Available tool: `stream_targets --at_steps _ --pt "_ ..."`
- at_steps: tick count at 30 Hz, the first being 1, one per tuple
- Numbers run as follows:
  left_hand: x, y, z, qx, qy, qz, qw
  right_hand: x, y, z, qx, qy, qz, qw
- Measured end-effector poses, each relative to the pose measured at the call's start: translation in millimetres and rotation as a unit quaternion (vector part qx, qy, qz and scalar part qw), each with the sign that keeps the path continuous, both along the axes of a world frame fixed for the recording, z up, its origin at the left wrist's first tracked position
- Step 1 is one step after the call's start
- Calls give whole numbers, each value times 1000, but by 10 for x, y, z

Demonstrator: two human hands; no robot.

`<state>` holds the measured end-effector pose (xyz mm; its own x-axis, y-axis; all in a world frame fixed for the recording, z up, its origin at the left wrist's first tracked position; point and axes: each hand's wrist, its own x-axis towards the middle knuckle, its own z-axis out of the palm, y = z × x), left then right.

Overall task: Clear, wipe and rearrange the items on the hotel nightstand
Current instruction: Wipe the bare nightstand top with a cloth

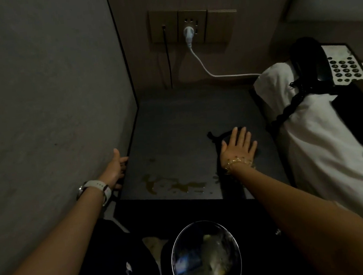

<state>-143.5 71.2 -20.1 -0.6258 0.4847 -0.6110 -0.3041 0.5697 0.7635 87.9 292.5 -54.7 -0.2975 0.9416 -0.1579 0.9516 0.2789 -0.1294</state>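
Now, at the nightstand point(174, 124):
Right hand point(238, 147): you press it flat, fingers spread, on a dark cloth point(217, 136) near the right edge.
Left hand point(116, 167): open, grips the left edge.
Spill point(174, 184): a streak lengthwise along the front edge, front-left of your right hand, the nearer one.

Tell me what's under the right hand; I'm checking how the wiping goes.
A dark cloth lies under the flat right hand on the nightstand. Only its edges show; the rest is covered.
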Motion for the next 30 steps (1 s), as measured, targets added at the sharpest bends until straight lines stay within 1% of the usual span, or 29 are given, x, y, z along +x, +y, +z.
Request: stream_targets --at_steps 6,12,22,26,28,30 --pt "-18 -47 -3 16 -9 14 1000 -491 -317 58 -15 -1 97 995" --pt "-42 -68 -18 21 -11 19 1000 -969 -613 74 -42 18 218 975" --pt "-112 -58 -34 -1 -16 49 999 -1624 -1106 49 -43 16 331 943" --pt "-122 -54 -53 5 -29 92 995 -1824 -1324 41 -54 10 382 923" --pt "-133 -73 -63 12 -39 123 992 -1890 -1414 44 -53 -7 419 906" --pt "-143 -89 -72 11 -38 133 990 -1909 -1438 57 -45 -31 457 888"
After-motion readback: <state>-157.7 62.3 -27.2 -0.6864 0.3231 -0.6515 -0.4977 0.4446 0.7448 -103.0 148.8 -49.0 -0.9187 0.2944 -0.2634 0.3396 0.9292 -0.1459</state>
